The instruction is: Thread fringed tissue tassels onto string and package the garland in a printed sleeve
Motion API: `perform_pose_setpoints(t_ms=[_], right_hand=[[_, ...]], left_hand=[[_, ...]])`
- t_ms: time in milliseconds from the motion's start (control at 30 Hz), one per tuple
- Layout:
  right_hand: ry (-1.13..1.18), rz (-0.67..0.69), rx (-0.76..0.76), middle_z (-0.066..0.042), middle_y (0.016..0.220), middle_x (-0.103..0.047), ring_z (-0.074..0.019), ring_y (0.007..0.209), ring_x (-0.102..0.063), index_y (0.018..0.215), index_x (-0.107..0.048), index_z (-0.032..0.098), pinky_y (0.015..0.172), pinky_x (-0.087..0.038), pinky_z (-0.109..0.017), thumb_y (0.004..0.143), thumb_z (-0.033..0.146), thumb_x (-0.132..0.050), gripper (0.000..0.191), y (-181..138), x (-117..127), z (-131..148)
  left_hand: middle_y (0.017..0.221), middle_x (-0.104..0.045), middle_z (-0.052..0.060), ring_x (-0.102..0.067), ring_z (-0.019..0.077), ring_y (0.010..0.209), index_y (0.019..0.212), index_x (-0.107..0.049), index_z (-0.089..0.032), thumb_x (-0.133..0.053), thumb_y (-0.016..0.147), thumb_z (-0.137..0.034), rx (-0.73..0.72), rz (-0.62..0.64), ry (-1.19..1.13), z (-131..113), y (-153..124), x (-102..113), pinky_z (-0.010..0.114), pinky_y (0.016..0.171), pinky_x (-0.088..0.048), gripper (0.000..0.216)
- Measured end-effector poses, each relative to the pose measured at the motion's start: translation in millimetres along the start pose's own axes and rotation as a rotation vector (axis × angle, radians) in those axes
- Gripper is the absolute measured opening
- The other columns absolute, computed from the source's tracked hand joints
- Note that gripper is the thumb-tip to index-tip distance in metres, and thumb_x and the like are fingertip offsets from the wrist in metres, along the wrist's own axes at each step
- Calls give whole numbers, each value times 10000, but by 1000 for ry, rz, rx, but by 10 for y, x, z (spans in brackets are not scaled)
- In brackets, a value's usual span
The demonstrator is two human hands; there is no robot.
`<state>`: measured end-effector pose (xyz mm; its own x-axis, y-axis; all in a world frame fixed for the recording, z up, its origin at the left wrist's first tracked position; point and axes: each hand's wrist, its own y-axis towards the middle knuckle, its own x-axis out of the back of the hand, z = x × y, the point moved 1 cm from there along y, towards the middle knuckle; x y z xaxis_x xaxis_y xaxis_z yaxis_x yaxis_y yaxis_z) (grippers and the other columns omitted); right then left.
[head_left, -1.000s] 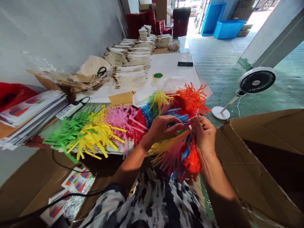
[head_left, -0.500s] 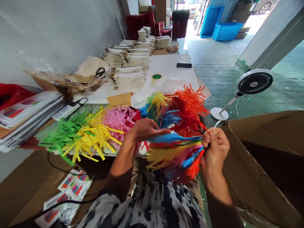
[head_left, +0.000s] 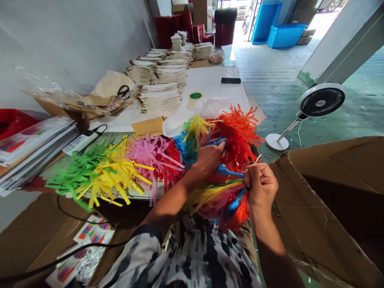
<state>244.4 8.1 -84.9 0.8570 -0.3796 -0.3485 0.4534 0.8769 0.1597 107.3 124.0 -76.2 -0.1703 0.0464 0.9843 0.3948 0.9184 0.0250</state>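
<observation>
In the head view, my right grip [head_left: 261, 185] pinches the gathered ends of the multicoloured tassel bundle [head_left: 216, 194], a white cord [head_left: 258, 158] poking out. My left grip [head_left: 209, 158] reaches just beyond the bundle to blue strips [head_left: 214, 141]; whether it has closed, I cannot tell. Several colours look gathered already; green strips [head_left: 81, 170], yellow strips [head_left: 111, 176] and pink strips [head_left: 148, 150], left of the bundle on the counter [head_left: 207, 82], seem left to do.
</observation>
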Motion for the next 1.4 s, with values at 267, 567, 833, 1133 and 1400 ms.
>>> perform_pose_setpoints(t_ms=[267,567,833,1133,1400], right_hand=[[10,21,-30,70,566,-505,-63,462,-353,804,-626,208,451,-239,-211,927,506,-789,360,44,-40,-52],[-54,28,-20,59,601,-546,-67,485,-392,825,-631,208,467,-276,-204,919,559,-777,391,88,-41,-31],[-34,31,-5,57,593,-539,-69,477,-376,822,-632,203,450,-250,-211,904,559,-790,398,160,-100,-11],[-51,55,-15,54,596,-554,-72,472,-380,832,-639,205,447,-256,-216,874,588,-805,420,171,-146,10],[-66,64,-26,59,583,-530,-81,475,-368,809,-622,213,442,-245,-229,873,595,-805,428,172,-150,2]], left_hand=[[1303,-728,155,-760,293,1041,1588,-482,-243,-472,1060,-222,9,-64,-77,-11,131,-160,354,804,-544,529],[1002,-794,87,-757,261,909,1361,-665,-237,-606,974,-248,-18,-86,-216,128,203,25,313,759,-504,392],[783,-719,4,-608,115,668,956,-788,-162,-742,820,-308,-118,-141,-749,490,263,421,235,656,-442,205],[764,-630,-8,-445,61,541,805,-716,-183,-890,730,-559,-69,-339,-1195,522,183,648,225,492,-335,422],[858,-697,27,-364,42,471,863,-686,-201,-667,953,-604,-130,-509,-1252,569,108,895,227,424,-271,413]])
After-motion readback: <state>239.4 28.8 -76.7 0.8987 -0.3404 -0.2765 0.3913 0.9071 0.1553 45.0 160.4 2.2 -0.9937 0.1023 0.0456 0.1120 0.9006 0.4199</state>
